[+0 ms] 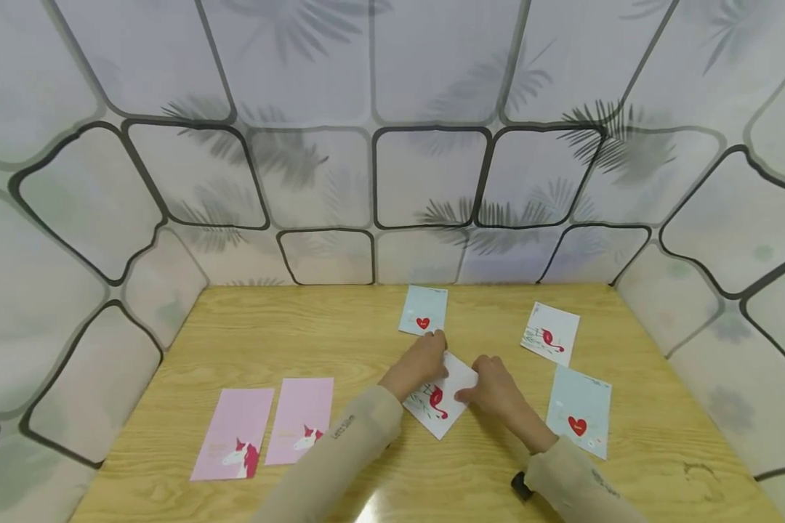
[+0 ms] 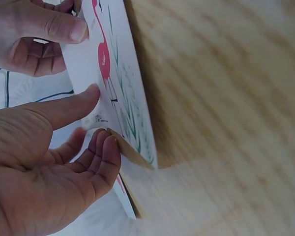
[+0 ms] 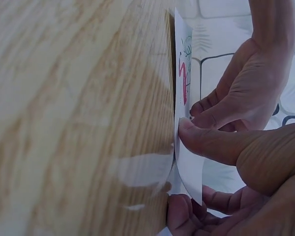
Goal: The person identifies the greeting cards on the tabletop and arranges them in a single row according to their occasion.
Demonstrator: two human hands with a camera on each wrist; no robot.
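A white card [image 1: 456, 383] with a red flamingo lies turned at an angle in the middle of the table, between both hands. My left hand [image 1: 421, 365] pinches its left edge, thumb on the printed face and fingers at the edge, as the left wrist view shows. At the opposite edge, my right hand [image 1: 499, 392] pinches the card with the thumb on top and fingertips underneath. In the right wrist view the card [image 3: 189, 164] bends up slightly off the wood near that hand. Just beyond the left hand lies a light blue card [image 1: 424, 305] with a red heart.
Two pink unicorn cards [image 1: 238, 418] lie side by side at the left. On the right are another flamingo card [image 1: 556, 327] and a second blue heart card [image 1: 585, 396], their corners close together. Patterned cloth walls [image 1: 327, 181] border the wooden table [image 1: 288, 327] behind and at both sides.
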